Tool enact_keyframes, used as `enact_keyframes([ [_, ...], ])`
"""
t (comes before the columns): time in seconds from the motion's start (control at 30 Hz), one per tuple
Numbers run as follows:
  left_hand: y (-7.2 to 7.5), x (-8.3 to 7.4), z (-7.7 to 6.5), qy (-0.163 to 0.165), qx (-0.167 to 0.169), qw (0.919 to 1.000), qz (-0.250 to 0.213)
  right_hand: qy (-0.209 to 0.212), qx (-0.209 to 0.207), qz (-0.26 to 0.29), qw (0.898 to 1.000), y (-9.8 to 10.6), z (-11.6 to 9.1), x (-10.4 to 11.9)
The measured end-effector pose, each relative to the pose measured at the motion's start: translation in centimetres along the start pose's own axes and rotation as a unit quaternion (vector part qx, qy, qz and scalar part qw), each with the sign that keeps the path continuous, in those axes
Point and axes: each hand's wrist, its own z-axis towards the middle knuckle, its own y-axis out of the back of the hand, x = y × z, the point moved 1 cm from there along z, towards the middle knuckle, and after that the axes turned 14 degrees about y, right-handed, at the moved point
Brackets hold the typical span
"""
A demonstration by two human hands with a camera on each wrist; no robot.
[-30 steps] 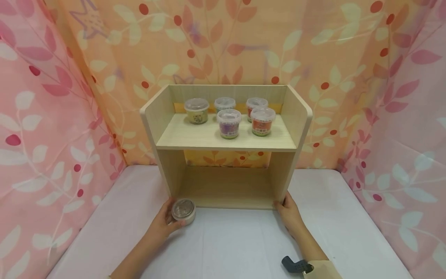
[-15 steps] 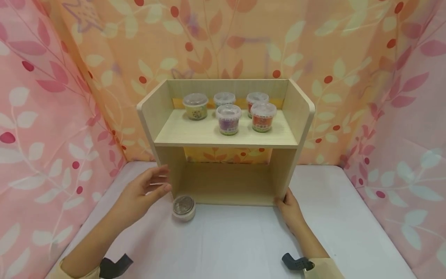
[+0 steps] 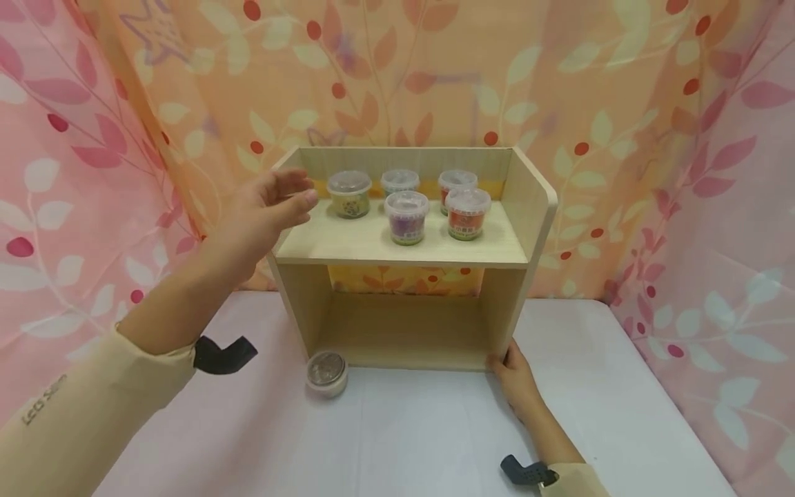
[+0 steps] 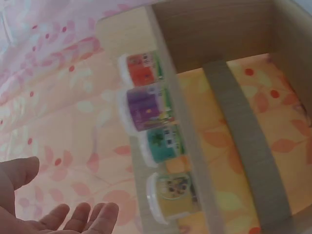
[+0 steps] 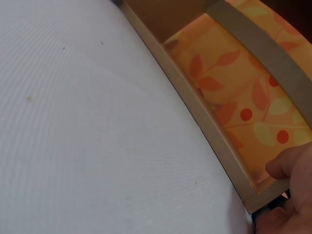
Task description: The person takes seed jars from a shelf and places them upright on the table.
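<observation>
Left hand (image 3: pixel 263 214): thumb and fingers apart, holding nothing; yellow tub (image 3: pixel 350 200) just right of its fingertips
Right hand (image 3: pixel 515 376): grips the shelf (image 3: pixel 348 241) at its lower corner
Risk: a left-hand brush might tip the yellow tub; a right-hand tug could jolt the shelf
Lidded tubs: teal tub (image 3: pixel 400 181), purple tub (image 3: pixel 407 222), two reddish tubs (image 3: pixel 467 218) farther right of the left hand; pale tub (image 3: pixel 326 376) below it, contents unclear

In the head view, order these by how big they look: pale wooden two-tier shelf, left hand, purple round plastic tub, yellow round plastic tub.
1. Shelf
2. Left hand
3. Purple tub and yellow tub: too alike to rank.
</observation>
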Motion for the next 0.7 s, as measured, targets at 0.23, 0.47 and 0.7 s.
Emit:
enact_keyframes([
  [0.23, 0.0, -4.4, 5.0, 0.064, -0.012, 0.9962, 0.058, 0.001, -0.002, -0.009, 1.000, -0.1, 0.0, 0.0],
  [0.47, -0.7, -4.5, 9.4, 0.097, -0.024, 0.9881, 0.117, -0.001, -0.002, 0.007, 1.000, -0.3, 0.0, 0.0],
  [0.7, -1.8, -3.3, 11.0, 0.119, 0.040, 0.9863, 0.107, 0.001, -0.007, 0.002, 1.000, -0.4, 0.1, 0.2],
])
